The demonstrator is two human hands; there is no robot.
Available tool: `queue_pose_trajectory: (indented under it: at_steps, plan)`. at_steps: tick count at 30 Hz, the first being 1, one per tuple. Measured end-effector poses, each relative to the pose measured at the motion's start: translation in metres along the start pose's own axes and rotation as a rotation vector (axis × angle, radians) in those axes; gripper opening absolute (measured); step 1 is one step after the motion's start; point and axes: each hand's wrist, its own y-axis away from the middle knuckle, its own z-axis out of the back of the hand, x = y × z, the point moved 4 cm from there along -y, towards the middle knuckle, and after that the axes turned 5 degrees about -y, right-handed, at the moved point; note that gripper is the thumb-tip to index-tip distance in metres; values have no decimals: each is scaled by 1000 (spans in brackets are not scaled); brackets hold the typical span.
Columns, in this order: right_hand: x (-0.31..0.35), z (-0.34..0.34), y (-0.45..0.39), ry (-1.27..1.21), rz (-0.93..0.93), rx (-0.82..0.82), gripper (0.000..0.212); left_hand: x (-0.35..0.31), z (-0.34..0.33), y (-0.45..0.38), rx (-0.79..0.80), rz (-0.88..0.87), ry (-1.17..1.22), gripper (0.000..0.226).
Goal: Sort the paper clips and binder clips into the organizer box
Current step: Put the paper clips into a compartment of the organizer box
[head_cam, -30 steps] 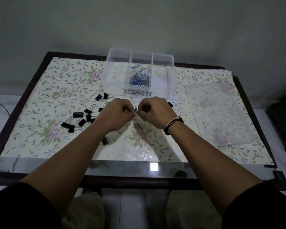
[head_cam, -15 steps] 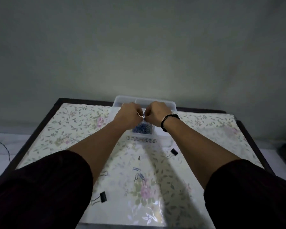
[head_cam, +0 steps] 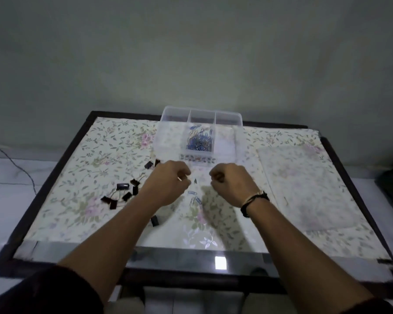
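1. Half a second earlier both hands had been together over the organizer box (head_cam: 201,116), fingertips meeting above its middle compartment. Now they had drawn back toward me and parted, and hung over the floral table cover (head_cam: 77,177) just in front of the box.

2. My left hand (head_cam: 168,182) had its fingers curled in. A thin pale sliver showed at the fingertips, so it seemed to pinch something small, but I could not tell what.

3. My right hand (head_cam: 233,182) was curled into a loose fist, with a dark bracelet (head_cam: 254,201) on the wrist. I could not tell whether it held anything.

4. The pile of blue paper clips (head_cam: 200,141) lay in the middle compartment of the box, as it had a second earlier. The compartments to either side looked clear of clips.

5. A few loose paper clips (head_cam: 194,198) lay on the cover between my two hands, near a small dark fleck that I could not make out.

6. The black binder clips (head_cam: 123,193) were scattered on the cover to the left of my left hand, outside the box, about where they had lain a second earlier. One more binder clip (head_cam: 154,220) lay just beside my left forearm.

7. A translucent sheet (head_cam: 302,184) lay flat on the right part of the table.
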Motion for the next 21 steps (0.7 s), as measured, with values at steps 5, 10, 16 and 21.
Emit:
queue_pose_trajectory:
  at_steps: [5, 10, 16, 21]
  plan:
    - [-7, -50, 10, 127, 66, 251, 44, 14, -39, 16, 150, -28, -78, 41]
    - [-9, -68, -6, 190, 175, 279, 63, 21, -62, 0, 197, -79, -251, 60]
    - [-10, -73, -17, 205, 259, 196, 30, 28, -65, -16, 93, -48, -193, 35]
    - [-10, -72, -18, 198, 190, 149, 24, 26, -65, -17, 62, -41, -178, 11]
